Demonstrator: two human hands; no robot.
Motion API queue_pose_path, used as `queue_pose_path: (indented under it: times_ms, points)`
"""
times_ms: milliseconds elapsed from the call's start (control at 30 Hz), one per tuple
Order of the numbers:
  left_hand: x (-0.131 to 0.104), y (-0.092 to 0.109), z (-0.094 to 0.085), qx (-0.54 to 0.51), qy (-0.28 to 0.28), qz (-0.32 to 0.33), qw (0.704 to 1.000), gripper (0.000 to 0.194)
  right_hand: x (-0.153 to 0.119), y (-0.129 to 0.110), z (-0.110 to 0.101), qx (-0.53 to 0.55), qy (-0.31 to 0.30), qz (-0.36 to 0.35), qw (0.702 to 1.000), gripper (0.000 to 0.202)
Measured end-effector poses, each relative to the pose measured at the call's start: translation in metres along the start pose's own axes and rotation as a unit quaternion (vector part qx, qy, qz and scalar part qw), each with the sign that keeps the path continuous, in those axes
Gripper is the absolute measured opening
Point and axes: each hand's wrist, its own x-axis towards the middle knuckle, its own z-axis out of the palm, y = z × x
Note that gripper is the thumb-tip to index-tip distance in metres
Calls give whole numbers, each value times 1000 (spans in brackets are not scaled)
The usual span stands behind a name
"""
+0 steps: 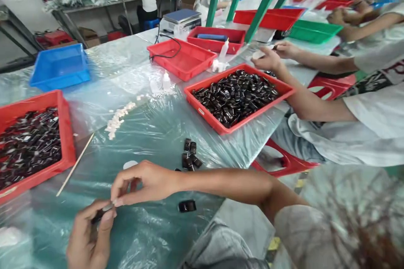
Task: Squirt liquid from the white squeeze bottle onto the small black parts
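My left hand (90,235) holds a small dark glossy plastic piece (100,214) between thumb and fingers. My right hand (148,183) is closed in a pinch at the upper end of that piece; anything tiny between its fingertips is hidden. Beyond my right wrist lies a small group of black glossy pieces (190,155), and one more black piece (187,206) rests on the near side of my forearm. A white round item (130,164) shows partly behind my right hand. A thin wooden stick (75,164) lies on the plastic-covered table (151,134).
Red trays full of dark pieces stand at left (67,134) and right (208,122). Small white bits (115,122) form a line across the table near a white squeeze bottle (166,80). A blue tray (61,67) sits farther back. A co-worker's hands (271,59) work at right.
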Motion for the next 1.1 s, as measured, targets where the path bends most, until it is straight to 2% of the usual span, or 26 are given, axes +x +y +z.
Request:
queue_pose_path:
  times_ms: [100,200,300,400,500,700,767,933,1100]
  points:
    - [-6,10,0,8,-7,3,1000,20,-1,-1,4,-15,3,-5,1000,34]
    - [-14,17,2,-31,-9,-5,999,27,-6,-6,8,-25,-3,-12,1000,44]
    - [-16,12,2,-64,-20,-16,998,30,-10,-10,11,-22,14,-3,1000,48]
    - [-13,8,-2,-75,-66,-1,995,28,-12,-14,14,-12,17,0,1000,54]
    - [-9,13,-4,-77,-94,13,992,28,-12,-17,16,-8,21,3,1000,54]
    - [-10,30,-1,-82,-125,20,988,36,-16,-16,20,-25,26,11,999,41]
    - [-13,30,0,-85,-126,37,988,33,-17,-18,21,-24,23,13,999,41]
    - [-13,28,4,-104,-147,140,974,7,-18,-25,24,8,6,59,998,46]
    - [-13,30,5,-108,-156,166,968,11,-18,-19,20,105,-43,141,983,52]
